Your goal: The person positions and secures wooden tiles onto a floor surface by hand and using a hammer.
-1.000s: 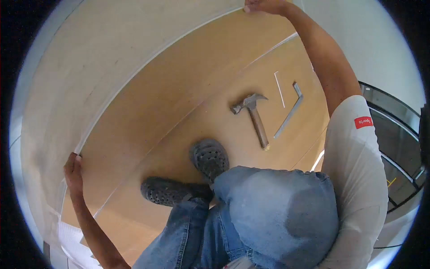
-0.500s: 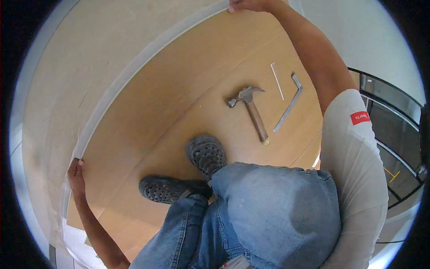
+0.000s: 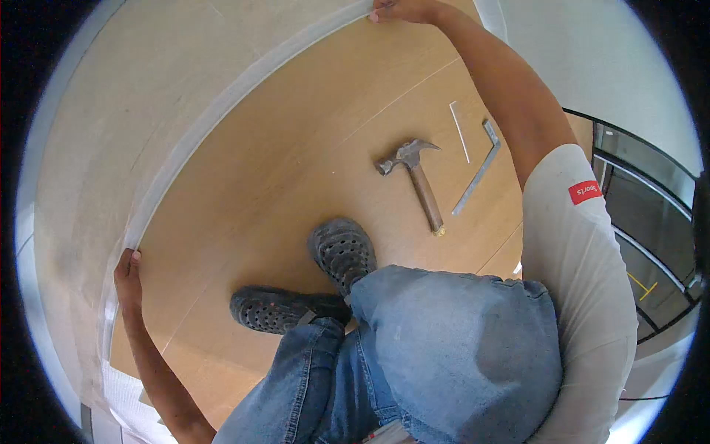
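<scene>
My left hand (image 3: 128,277) is at the left end of a long wood-look floor plank (image 3: 244,148), fingers closed on its far edge beside a white strip (image 3: 214,122). Far ahead, my right arm reaches to the same edge, and my right hand (image 3: 403,10) pinches it near the top of the view. The undersides of both grips are hidden. A claw hammer (image 3: 421,185) with a wooden handle lies on the boards right of my feet. Beside it rest a bent flat metal bar (image 3: 477,169) and a thin white strip (image 3: 460,132).
My dark clogs (image 3: 342,251) stand on the laid boards (image 3: 296,207). Beige floor (image 3: 96,163) curves beyond the white strip. A pale wall (image 3: 592,59) and a black-framed glass panel (image 3: 643,200) are to the right. White sheeting (image 3: 122,392) shows at lower left.
The dark seam along the plank's near side has mostly faded to a thin line. My left hand has shifted slightly up the edge, and my right hand slightly left.
</scene>
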A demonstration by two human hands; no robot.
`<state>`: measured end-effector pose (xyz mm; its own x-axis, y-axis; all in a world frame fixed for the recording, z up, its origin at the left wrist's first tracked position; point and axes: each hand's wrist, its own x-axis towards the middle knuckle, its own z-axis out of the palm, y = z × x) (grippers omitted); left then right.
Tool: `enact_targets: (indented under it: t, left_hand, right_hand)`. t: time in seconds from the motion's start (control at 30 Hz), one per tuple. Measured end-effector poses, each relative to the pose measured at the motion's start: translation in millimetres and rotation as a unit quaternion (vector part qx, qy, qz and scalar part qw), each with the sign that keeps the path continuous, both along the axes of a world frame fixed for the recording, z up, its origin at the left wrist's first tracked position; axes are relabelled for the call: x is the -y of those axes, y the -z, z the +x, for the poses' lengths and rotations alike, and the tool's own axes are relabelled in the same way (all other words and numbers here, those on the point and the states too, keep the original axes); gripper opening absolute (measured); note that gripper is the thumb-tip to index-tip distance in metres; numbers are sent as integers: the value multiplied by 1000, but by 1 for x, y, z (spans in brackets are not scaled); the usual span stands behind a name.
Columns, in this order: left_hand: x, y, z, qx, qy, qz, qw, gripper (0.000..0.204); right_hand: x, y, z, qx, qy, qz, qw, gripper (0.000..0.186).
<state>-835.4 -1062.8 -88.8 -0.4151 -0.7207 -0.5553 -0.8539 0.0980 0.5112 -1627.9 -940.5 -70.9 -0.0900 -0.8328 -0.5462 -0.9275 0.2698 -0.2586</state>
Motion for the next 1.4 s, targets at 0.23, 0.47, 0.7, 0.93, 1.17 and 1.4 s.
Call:
enact_targets:
  t: [0.23,0.47,0.7,0.93,1.17,1.4]
  left_hand:
    - [-1,20,22,-27,-17,-45,998,35]
    - [-6,0,2,-6,-22,-16,1000,34]
    - [-9,-16,-3,36,8,-66,997,31]
    - [-4,12,106,9,-17,-123,992,24]
    - [3,16,122,123,-29,-116,985,51]
    - [-1,-9,74,129,-34,-64,989,50]
  right_hand:
    - [-1,10,9,1,4,-51,999,53]
    - [-11,2,19,-4,9,-65,998,56]
    - [-20,-14,35,-46,35,-83,995,59]
    - [-15,19,112,-46,-35,-211,976,58]
    - [-17,19,144,-43,-5,-297,954,43]
    - [7,44,204,40,-27,-255,966,45]
